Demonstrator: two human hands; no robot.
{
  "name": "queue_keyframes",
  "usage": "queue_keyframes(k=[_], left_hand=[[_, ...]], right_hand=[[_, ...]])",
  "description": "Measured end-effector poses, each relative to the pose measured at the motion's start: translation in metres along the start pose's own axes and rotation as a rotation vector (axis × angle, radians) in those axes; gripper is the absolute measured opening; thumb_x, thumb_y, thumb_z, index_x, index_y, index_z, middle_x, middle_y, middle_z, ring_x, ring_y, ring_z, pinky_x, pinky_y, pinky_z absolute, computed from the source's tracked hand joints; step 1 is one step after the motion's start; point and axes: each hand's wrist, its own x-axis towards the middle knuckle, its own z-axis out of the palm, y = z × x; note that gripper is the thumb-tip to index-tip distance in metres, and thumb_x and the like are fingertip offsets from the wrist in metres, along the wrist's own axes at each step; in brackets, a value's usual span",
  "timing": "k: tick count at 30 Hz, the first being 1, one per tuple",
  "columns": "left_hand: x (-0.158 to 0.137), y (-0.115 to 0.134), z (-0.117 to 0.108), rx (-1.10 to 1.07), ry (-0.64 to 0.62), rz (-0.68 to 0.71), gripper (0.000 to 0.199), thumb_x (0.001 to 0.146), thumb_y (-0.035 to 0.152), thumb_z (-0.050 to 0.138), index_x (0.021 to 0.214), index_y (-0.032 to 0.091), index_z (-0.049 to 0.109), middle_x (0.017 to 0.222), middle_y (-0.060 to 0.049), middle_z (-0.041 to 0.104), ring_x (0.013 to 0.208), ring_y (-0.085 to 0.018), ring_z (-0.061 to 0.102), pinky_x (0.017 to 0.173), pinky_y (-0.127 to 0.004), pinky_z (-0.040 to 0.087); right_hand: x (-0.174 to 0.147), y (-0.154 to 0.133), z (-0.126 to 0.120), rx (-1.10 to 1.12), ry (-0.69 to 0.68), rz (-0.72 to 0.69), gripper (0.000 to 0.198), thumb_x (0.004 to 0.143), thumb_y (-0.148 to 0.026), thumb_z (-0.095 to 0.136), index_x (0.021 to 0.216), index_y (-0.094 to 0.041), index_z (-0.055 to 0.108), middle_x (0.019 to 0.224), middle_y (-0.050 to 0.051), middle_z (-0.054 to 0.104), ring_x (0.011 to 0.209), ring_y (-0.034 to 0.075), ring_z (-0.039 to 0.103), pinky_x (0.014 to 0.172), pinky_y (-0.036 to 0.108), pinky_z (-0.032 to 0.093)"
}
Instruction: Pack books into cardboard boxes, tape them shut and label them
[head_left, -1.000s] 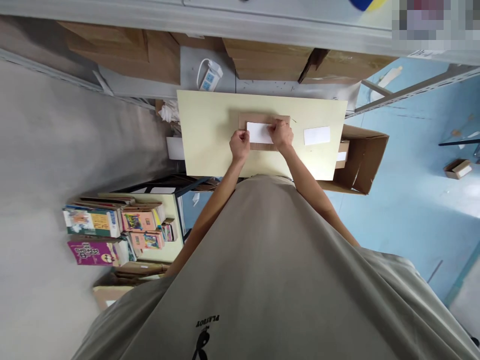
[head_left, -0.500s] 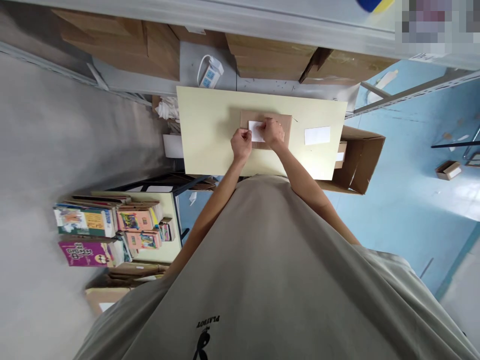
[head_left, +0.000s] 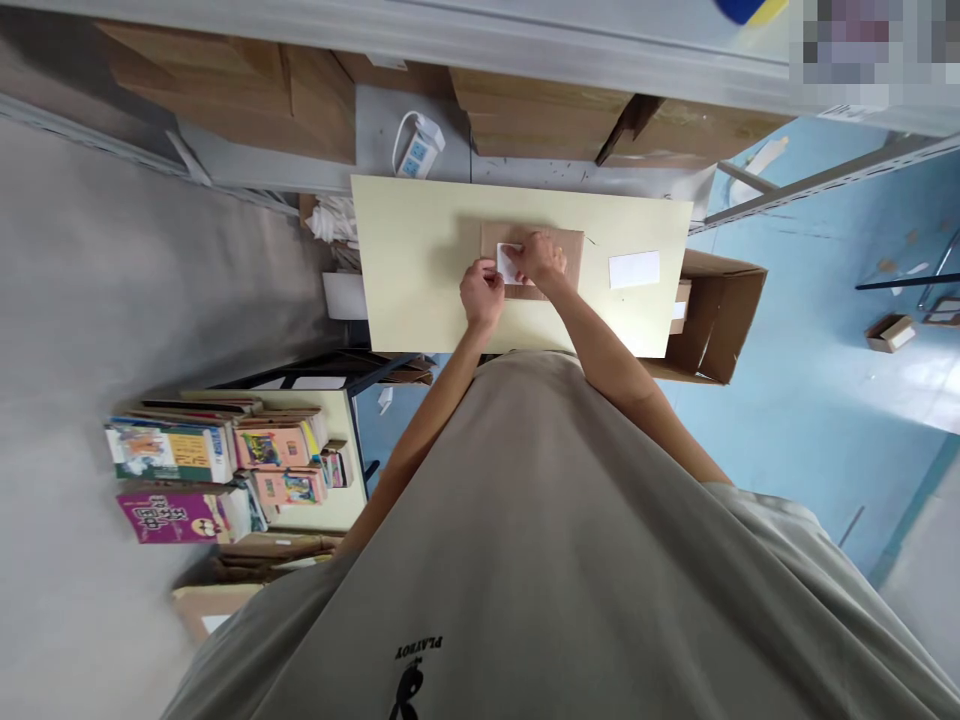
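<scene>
A flat brown cardboard parcel (head_left: 534, 292) lies on the pale yellow tabletop (head_left: 420, 300), with a white paper label (head_left: 505, 265) on its upper face. The thumb and fingers of my left hand (head_left: 482, 292) are pinched together at the label's left edge. Over the label's right part is my right hand (head_left: 541, 260), bent, its thumb and fingertips touching the paper. That hand covers much of the label and some of the cardboard. Another white paper slip (head_left: 634, 269) rests on the tabletop to the right.
An open cardboard box (head_left: 716, 320) with a smaller box inside stands off the table's right end. Behind the table are large cartons (head_left: 547, 120) and a white power strip (head_left: 420, 150) on a shelf. Stacked books (head_left: 172, 450) sit at the lower left.
My right hand has shifted slightly left over the label, and its thumb and fingers have spread across the paper. My left hand stays at the label's left edge.
</scene>
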Motion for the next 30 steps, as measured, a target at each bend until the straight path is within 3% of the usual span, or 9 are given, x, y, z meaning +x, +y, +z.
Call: queue_keyframes(k=[5,9,11,14,18,21,23,26,30], left_hand=[[0.005,-0.006,-0.007,-0.075,-0.069,-0.006,0.026,0.092,0.006,0.079,0.107,0.026,0.072,0.096,-0.004,0.082,0.096,-0.024,0.082,0.103,-0.040,0.064],[0.011,-0.014,-0.007,-0.072,-0.071,-0.010,0.033,0.085,0.005,0.083,0.106,0.027,0.073,0.091,-0.002,0.078,0.096,-0.025,0.079,0.104,-0.043,0.064],[0.015,-0.017,-0.005,-0.058,-0.069,-0.014,0.036,0.081,0.004,0.083,0.106,0.028,0.073,0.087,0.000,0.075,0.094,-0.025,0.077,0.103,-0.043,0.063],[0.022,-0.019,-0.004,-0.071,-0.086,-0.050,0.037,0.077,0.004,0.081,0.105,0.027,0.072,0.082,0.003,0.069,0.090,-0.022,0.074,0.099,-0.041,0.062],[0.029,-0.016,-0.007,-0.108,-0.144,-0.118,0.039,0.072,0.001,0.077,0.102,0.027,0.072,0.079,0.006,0.063,0.087,-0.021,0.072,0.096,-0.038,0.061],[0.030,-0.012,-0.012,-0.106,-0.178,-0.115,0.039,0.072,0.001,0.078,0.101,0.026,0.071,0.079,0.006,0.063,0.084,-0.019,0.070,0.094,-0.037,0.061],[0.029,-0.012,-0.016,-0.119,-0.196,-0.082,0.038,0.074,0.002,0.079,0.102,0.027,0.070,0.079,0.006,0.065,0.082,-0.018,0.069,0.094,-0.036,0.061],[0.027,-0.021,-0.025,-0.210,-0.219,-0.064,0.040,0.074,0.005,0.078,0.106,0.027,0.069,0.082,0.004,0.068,0.082,-0.017,0.070,0.091,-0.033,0.062],[0.022,-0.051,-0.047,-0.314,-0.263,-0.243,0.042,0.075,0.015,0.072,0.116,0.025,0.072,0.096,-0.003,0.079,0.088,-0.018,0.077,0.090,-0.035,0.065]], right_hand=[[0.001,-0.011,-0.011,-0.092,-0.131,0.025,0.021,0.099,-0.029,0.099,0.100,-0.013,0.085,0.087,0.011,0.085,0.111,0.034,0.087,0.123,0.054,0.063],[-0.002,-0.013,-0.010,-0.005,-0.090,0.032,0.036,0.111,-0.047,0.087,0.097,-0.014,0.086,0.081,0.012,0.082,0.103,0.032,0.086,0.118,0.053,0.065],[-0.004,-0.014,-0.008,0.049,-0.017,0.062,0.049,0.120,-0.058,0.071,0.107,-0.013,0.086,0.085,0.013,0.083,0.106,0.031,0.085,0.118,0.051,0.064],[-0.009,-0.017,-0.004,0.047,0.043,0.093,0.061,0.127,-0.060,0.053,0.119,-0.008,0.083,0.095,0.017,0.086,0.121,0.031,0.085,0.123,0.049,0.060],[-0.020,-0.014,0.002,-0.060,0.016,0.086,0.050,0.112,-0.057,0.083,0.129,-0.010,0.081,0.124,0.024,0.087,0.139,0.040,0.080,0.124,0.054,0.060],[-0.039,0.006,0.003,-0.086,0.008,0.104,0.043,0.103,-0.051,0.092,0.125,-0.016,0.082,0.135,0.024,0.084,0.139,0.041,0.079,0.123,0.057,0.061],[-0.056,0.030,0.002,-0.028,0.050,0.178,0.033,0.109,-0.051,0.082,0.117,-0.019,0.082,0.125,0.021,0.087,0.129,0.038,0.082,0.117,0.054,0.063],[-0.084,0.072,0.001,0.064,0.219,0.320,0.035,0.118,-0.053,0.065,0.113,-0.022,0.081,0.113,0.020,0.089,0.117,0.037,0.083,0.110,0.055,0.065],[-0.111,0.115,0.016,0.176,0.377,0.403,0.033,0.119,-0.035,0.053,0.134,-0.021,0.079,0.133,0.024,0.088,0.123,0.036,0.083,0.111,0.053,0.064]])
